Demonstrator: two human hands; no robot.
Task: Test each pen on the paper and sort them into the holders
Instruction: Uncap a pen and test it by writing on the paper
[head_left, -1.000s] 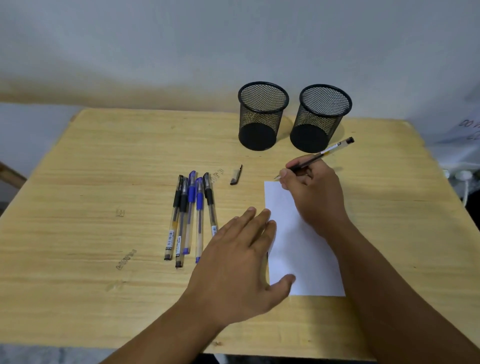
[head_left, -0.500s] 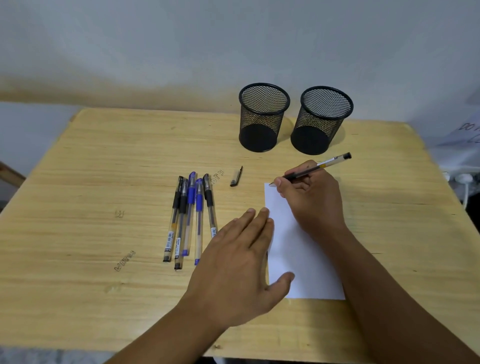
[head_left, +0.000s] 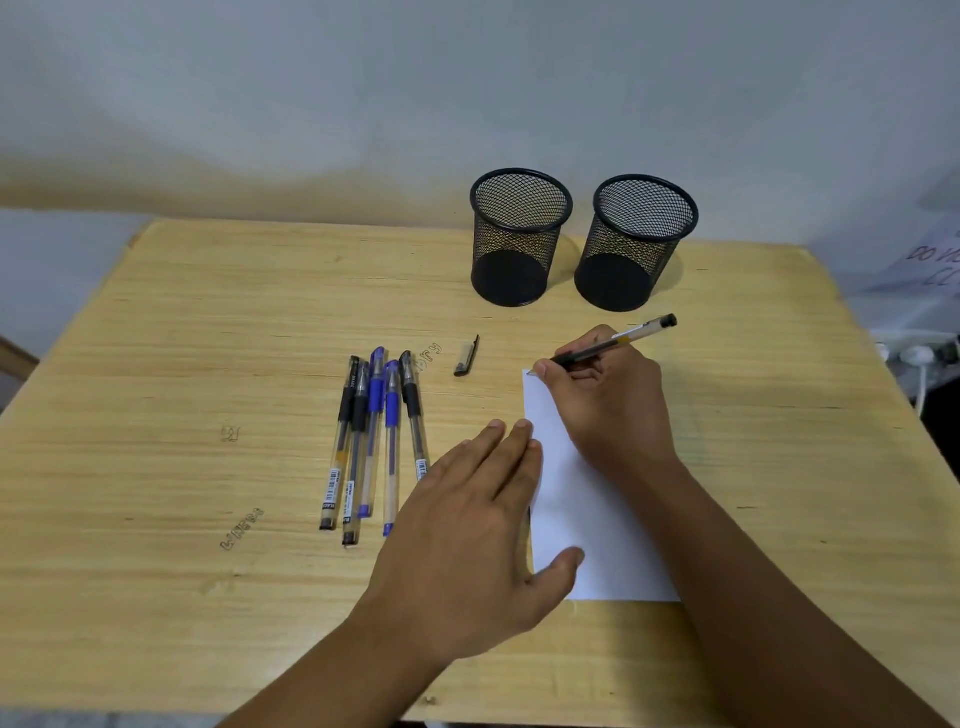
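head view: pen (head_left: 613, 344) tip on paper (head_left: 587, 499)

a white sheet of paper (head_left: 587, 519) lies flat near the desk's front edge. an uncapped black pen (head_left: 613, 340) slants with its tip at the paper's far left corner. five capped pens (head_left: 374, 441) lie side by side left of it. two empty black mesh holders (head_left: 517, 239) stand upright near the back edge.

A pale grey-white wall (head_left: 467, 78) fills the upper half of the frame, with a tan stain banding its lower edge. Below it spreads a light wooden desk (head_left: 208, 364), grain running sideways and faint lettering stamped on it. At the far right edge sit a white sheet with printed letters (head_left: 935, 260) and a white cable (head_left: 922, 374).
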